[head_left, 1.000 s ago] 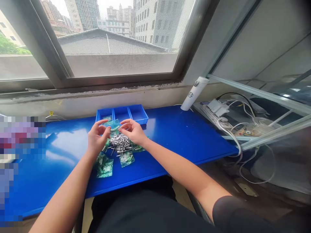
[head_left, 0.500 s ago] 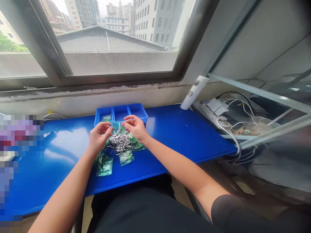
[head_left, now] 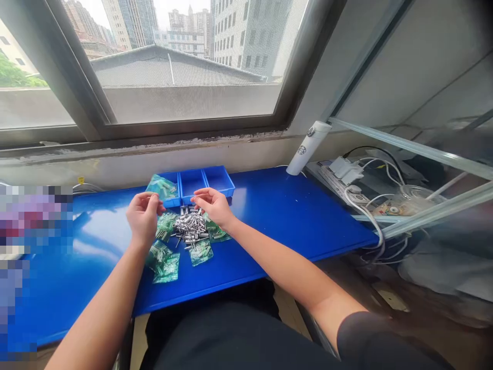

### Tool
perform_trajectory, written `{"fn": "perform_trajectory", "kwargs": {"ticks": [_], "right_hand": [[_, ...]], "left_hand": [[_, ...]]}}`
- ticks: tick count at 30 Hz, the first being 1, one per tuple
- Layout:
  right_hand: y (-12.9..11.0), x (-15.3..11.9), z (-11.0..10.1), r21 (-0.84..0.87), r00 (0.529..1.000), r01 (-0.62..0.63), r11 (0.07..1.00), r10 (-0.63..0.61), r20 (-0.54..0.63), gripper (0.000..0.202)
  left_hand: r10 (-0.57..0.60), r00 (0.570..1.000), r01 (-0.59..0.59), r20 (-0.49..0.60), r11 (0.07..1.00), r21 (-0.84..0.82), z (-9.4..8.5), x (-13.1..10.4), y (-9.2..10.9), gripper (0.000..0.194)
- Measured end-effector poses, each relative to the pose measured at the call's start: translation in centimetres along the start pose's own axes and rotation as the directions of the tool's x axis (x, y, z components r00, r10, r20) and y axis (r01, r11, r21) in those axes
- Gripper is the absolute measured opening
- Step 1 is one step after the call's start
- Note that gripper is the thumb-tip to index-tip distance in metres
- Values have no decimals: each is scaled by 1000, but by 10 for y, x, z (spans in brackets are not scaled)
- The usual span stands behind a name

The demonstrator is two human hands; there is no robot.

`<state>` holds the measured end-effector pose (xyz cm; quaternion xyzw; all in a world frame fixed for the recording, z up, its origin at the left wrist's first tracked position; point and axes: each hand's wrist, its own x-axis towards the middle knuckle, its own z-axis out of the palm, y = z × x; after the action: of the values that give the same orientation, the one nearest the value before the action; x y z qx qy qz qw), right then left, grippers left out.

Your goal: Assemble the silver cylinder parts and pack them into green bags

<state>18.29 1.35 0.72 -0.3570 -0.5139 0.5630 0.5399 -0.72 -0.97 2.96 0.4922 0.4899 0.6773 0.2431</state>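
Observation:
My left hand [head_left: 144,218] is pinched at the lower edge of a green plastic bag [head_left: 164,187], which stands over the left compartment of the blue three-part tray [head_left: 219,177]. My right hand [head_left: 213,205] hovers in front of the tray, its fingers bent close together; whatever lies between them is too small to make out. Below both hands a pile of silver metal pins [head_left: 190,226] rests on the blue table [head_left: 269,221]. Around the pile lie several green bags with small parts, among them one in front [head_left: 201,253] and one at front left [head_left: 166,267].
At the back right a white bottle [head_left: 308,149] stands by the wall. Right of the table are a power strip with white plugs [head_left: 346,172], cables and a glass-edged frame [head_left: 416,144]. A blurred-out area covers the far left.
My left hand has moved left, carrying the green bag from between both hands to above the tray's left compartment. My right hand has let go of the bag and stayed nearly in place.

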Motion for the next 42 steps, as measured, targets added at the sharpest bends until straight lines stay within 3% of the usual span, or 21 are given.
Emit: {"fn": "perform_trajectory", "kwargs": {"ticks": [4,9,11,14,17,19,21,25,27,30,34,36,42], "right_hand": [[1,-1,-1,-26,999,-3,1000,4,50,28],[0,-2,0,-40,998,-7,999,9,61,25],[0,-2,0,-37,998,-9,999,11,55,25],[0,-2,0,-39,999,-7,999,9,51,27],[1,-2,1,-43,999,-10,999,12,48,28],[2,-2,1,-47,999,-13,999,15,51,29],[3,-2,1,-54,998,-10,998,13,57,30],[4,-2,0,-95,997,16,995,-9,73,25],[3,-4,0,-193,993,52,980,-31,111,20],[-3,-9,-1,-443,955,243,863,-133,265,11],[-9,-17,2,-536,803,553,637,-237,547,8],[-10,-21,5,-559,761,612,560,-225,608,8],[-1,-29,17,-639,716,684,351,-156,681,29]], "left_hand": [[92,985,-93,-144,996,0,-1,2,1,18],[136,977,-144,-164,989,-36,0,-2,6,15],[81,987,-91,-142,993,-71,1,-1,6,15],[-149,988,141,-45,979,-150,1,4,4,17],[-404,911,411,78,904,-115,-1,9,3,21],[-490,860,500,142,865,-46,-3,11,3,26],[-493,855,500,163,866,-5,-5,12,2,31],[-419,902,422,103,907,-6,-6,13,-1,29],[-380,922,381,77,925,2,-5,13,-3,27],[-292,956,290,43,956,34,-4,11,-5,23],[-194,981,191,7,973,126,-4,8,-7,20],[-172,985,174,-26,971,166,-5,7,-7,19],[-150,986,161,-77,971,175,-3,5,-4,17]]}}
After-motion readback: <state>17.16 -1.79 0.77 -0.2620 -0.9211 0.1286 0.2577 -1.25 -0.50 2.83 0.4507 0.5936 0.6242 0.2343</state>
